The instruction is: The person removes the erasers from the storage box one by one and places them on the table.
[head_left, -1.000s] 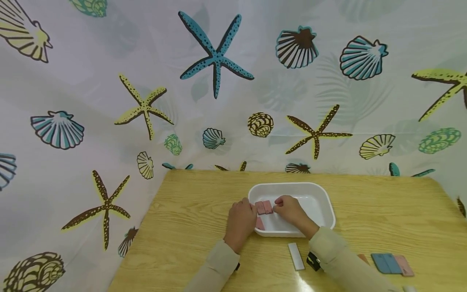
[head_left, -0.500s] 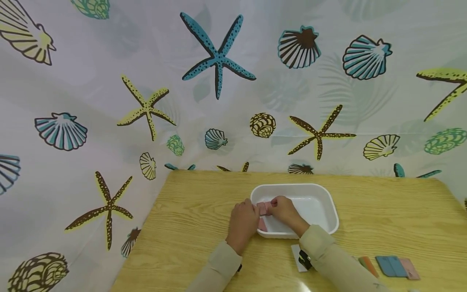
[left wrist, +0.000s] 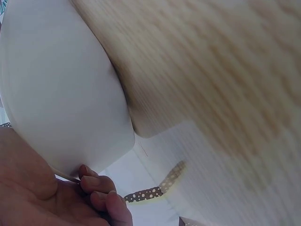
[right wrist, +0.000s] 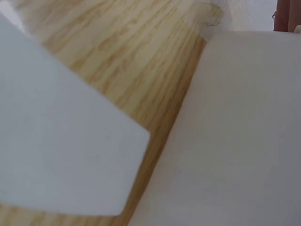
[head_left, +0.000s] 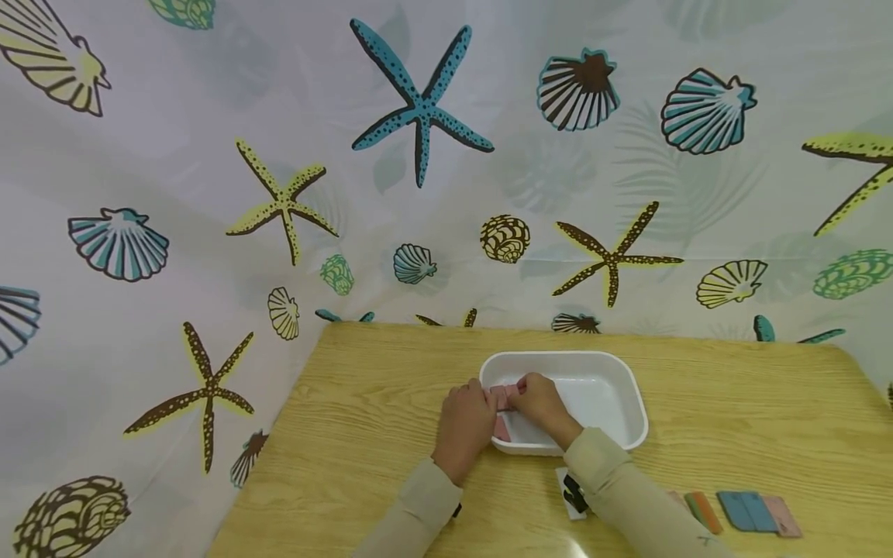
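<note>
In the head view a white plastic tub [head_left: 601,407] stands on the wooden table. My left hand [head_left: 466,425] grips its left rim; the left wrist view shows curled fingers [left wrist: 99,190] at the edge of the tub. Reaching in over the near rim, my right hand [head_left: 546,404] pinches a flat pink piece [head_left: 512,391]. That piece lies right beside another flat pink piece [head_left: 498,397] at the tub's left end. A third pink piece [head_left: 501,428] sits nearer the front, partly hidden by my left hand. The fingers of my right hand are out of sight in the right wrist view.
A flat white strip [head_left: 572,504] lies in front of the tub, partly covered by the black right wrist camera [head_left: 574,493]. Blue pieces [head_left: 746,511], a pink piece [head_left: 783,517] and a green and orange piece [head_left: 705,511] lie at the right. A patterned sheet [head_left: 432,217] hangs behind.
My right hand has moved slightly left onto the right-hand pink piece and now pinches it. My left hand stays at the tub's rim.
</note>
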The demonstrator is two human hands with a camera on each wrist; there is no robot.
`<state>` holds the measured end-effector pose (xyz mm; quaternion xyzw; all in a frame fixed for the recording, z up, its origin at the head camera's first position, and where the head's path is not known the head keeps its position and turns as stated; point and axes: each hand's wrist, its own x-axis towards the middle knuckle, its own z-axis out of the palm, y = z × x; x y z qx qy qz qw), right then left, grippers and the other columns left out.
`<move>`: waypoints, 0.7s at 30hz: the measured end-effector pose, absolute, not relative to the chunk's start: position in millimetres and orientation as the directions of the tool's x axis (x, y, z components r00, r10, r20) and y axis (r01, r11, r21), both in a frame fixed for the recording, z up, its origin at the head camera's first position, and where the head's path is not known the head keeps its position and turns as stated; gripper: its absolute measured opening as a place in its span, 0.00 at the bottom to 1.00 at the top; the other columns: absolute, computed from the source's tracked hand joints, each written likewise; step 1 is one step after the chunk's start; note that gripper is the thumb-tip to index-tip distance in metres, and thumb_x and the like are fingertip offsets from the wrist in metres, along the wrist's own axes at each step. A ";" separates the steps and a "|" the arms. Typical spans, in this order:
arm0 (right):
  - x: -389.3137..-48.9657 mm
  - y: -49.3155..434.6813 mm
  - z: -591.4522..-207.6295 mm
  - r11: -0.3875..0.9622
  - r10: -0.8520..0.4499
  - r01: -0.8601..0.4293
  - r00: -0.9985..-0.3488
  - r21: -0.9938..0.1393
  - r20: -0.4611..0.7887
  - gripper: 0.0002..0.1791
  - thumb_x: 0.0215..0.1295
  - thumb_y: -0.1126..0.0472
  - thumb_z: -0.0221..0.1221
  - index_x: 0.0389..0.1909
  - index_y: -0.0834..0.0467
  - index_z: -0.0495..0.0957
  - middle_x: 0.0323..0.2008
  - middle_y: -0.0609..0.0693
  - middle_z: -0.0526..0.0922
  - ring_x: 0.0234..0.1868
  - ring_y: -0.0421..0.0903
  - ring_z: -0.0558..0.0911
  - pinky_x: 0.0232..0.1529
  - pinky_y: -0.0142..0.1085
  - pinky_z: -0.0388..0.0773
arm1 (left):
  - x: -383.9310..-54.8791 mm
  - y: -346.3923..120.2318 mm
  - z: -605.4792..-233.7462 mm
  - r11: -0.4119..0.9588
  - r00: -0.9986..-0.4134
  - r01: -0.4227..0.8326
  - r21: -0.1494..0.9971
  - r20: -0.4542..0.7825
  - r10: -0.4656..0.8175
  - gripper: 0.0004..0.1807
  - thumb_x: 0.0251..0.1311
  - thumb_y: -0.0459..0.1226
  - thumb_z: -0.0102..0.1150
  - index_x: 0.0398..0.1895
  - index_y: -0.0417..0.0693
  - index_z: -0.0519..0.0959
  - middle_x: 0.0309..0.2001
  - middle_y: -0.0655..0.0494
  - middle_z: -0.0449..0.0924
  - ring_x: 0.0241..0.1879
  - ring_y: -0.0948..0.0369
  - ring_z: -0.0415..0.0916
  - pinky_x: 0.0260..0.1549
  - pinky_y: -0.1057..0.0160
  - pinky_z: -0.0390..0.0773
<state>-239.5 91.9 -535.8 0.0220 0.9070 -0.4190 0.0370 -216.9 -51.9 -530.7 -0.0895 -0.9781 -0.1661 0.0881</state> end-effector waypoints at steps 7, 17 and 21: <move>-240.8 89.7 -538.5 0.646 0.030 0.084 -0.996 -0.759 -0.084 0.10 0.54 0.64 0.59 0.32 0.70 0.75 0.27 0.55 0.77 0.29 0.48 0.75 0.33 0.40 0.73 | -217.3 -52.1 -530.5 0.930 -0.962 0.216 0.299 0.228 0.150 0.16 0.65 0.44 0.46 0.26 0.42 0.72 0.22 0.50 0.73 0.26 0.53 0.71 0.30 0.54 0.70; -239.2 85.9 -540.8 0.647 0.056 0.073 -0.997 -0.759 -0.048 0.07 0.52 0.66 0.58 0.25 0.68 0.74 0.22 0.53 0.75 0.24 0.47 0.73 0.26 0.37 0.70 | -216.7 -51.7 -530.4 0.917 -0.960 0.228 0.327 0.232 0.156 0.15 0.65 0.43 0.46 0.23 0.43 0.70 0.19 0.51 0.71 0.24 0.53 0.70 0.28 0.54 0.69; -237.2 85.2 -539.7 0.660 0.052 0.054 -0.998 -0.749 -0.027 0.07 0.51 0.66 0.58 0.25 0.67 0.74 0.22 0.52 0.74 0.23 0.46 0.72 0.25 0.37 0.69 | -216.5 -51.5 -530.2 0.916 -0.961 0.228 0.331 0.228 0.157 0.15 0.65 0.42 0.46 0.23 0.43 0.70 0.18 0.51 0.70 0.23 0.53 0.69 0.28 0.54 0.69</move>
